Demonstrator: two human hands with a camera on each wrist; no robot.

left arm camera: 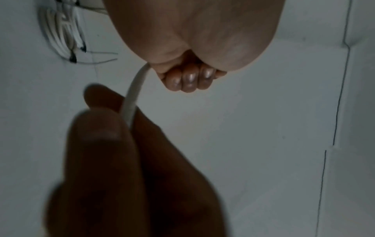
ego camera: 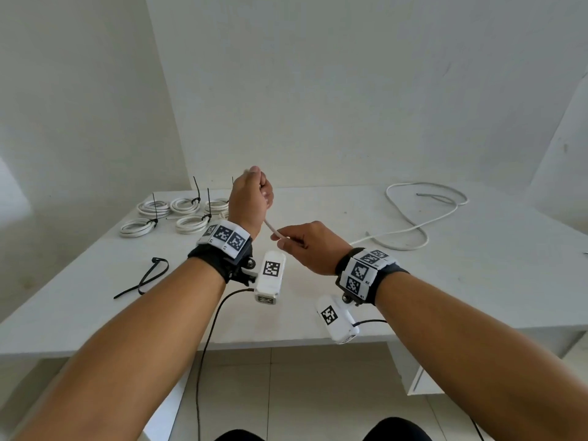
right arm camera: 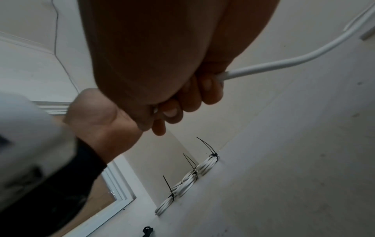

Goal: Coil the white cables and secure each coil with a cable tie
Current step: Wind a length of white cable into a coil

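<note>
White cable [ego camera: 271, 228] is up off the white table [ego camera: 286, 310], stretched between both hands. Sweeping from the left, we see five tied coils [ego camera: 178, 211] at the table's far left, loose black cable ties [ego camera: 149, 276] nearer us. Our left hand [ego camera: 251, 198] is fisted round the cable's end; our right hand [ego camera: 310, 246] pinches it lower down. Rightward, the rest of it lies looped on the table.
</note>
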